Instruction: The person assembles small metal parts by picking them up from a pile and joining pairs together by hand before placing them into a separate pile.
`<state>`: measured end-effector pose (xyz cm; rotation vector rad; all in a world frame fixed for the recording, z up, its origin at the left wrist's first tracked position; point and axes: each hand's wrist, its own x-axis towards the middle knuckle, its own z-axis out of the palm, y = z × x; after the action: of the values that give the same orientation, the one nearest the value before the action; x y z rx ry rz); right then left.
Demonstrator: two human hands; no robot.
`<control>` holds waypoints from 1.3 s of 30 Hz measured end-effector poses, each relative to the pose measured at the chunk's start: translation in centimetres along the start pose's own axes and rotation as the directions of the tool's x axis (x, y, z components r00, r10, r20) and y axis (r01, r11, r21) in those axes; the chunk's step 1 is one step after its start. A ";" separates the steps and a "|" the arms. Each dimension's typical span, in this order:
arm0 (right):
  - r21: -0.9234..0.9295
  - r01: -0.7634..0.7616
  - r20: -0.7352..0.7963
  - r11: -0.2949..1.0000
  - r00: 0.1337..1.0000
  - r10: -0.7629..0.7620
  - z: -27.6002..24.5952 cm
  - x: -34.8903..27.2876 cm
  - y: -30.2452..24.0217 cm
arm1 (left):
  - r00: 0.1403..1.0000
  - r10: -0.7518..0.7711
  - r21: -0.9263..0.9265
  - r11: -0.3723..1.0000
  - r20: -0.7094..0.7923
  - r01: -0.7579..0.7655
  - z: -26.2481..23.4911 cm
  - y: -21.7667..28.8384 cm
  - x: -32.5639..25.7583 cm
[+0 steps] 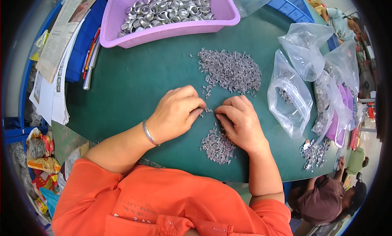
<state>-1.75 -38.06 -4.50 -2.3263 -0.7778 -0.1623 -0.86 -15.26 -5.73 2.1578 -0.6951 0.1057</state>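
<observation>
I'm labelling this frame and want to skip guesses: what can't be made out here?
Head view:
- What the left hand and right hand pinch: fingertips hide it.
- Shape of single grey bits in the larger pile: too small.
- Far end of the purple basket: cut off by the top edge.
- Clear bag contents: blurred by plastic.

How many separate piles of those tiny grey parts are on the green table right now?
2. A large pile lies beyond the hands, below the purple basket; a smaller pile sits near the table's front edge by the right hand. More may hide under the hands.

bright, even light, soft shadows, sharp centre, fisheye-bent dark rim.
</observation>
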 end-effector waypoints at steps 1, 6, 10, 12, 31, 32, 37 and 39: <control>0.003 -0.003 0.003 1.000 1.000 0.003 -0.1 -0.1 0.1 | 1.000 -0.002 -0.004 1.000 -0.005 0.002 0.0 0.0 0.0; -0.027 -0.038 0.001 0.999 0.999 0.038 -1.0 0.0 0.5 | 1.000 -0.028 -0.016 0.999 -0.008 0.028 0.2 0.1 0.0; -0.058 -0.034 0.044 0.998 0.998 0.037 -1.2 0.0 0.0 | 0.995 0.046 0.014 0.999 -0.083 -0.045 1.5 1.1 0.2; -0.051 -0.054 0.050 0.997 0.997 0.057 -1.4 -0.2 0.1 | 0.995 0.075 0.056 0.996 -0.059 -0.071 1.8 1.4 0.1; -0.087 -0.147 -0.054 0.985 0.988 0.143 -1.3 -0.2 1.4 | 0.992 0.125 0.083 0.989 -0.031 -0.122 2.0 1.3 -0.2; -0.086 -0.150 -0.053 0.985 0.988 0.145 -1.5 -0.3 1.3 | 0.991 0.127 0.080 0.989 -0.038 -0.123 1.9 1.3 -0.1; 0.118 -0.118 0.019 0.986 0.993 0.117 -1.5 -0.1 0.5 | 0.992 0.083 0.039 0.996 -0.099 -0.080 1.0 0.4 0.4; 0.147 -0.101 0.003 0.984 0.995 0.101 -1.6 -0.1 0.3 | 0.990 0.044 0.020 0.999 -0.137 -0.042 0.5 0.1 0.4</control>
<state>-1.47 -39.34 -3.47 -2.2186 -0.6453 -0.0632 -0.60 -15.86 -5.87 2.1291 -0.6627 0.2812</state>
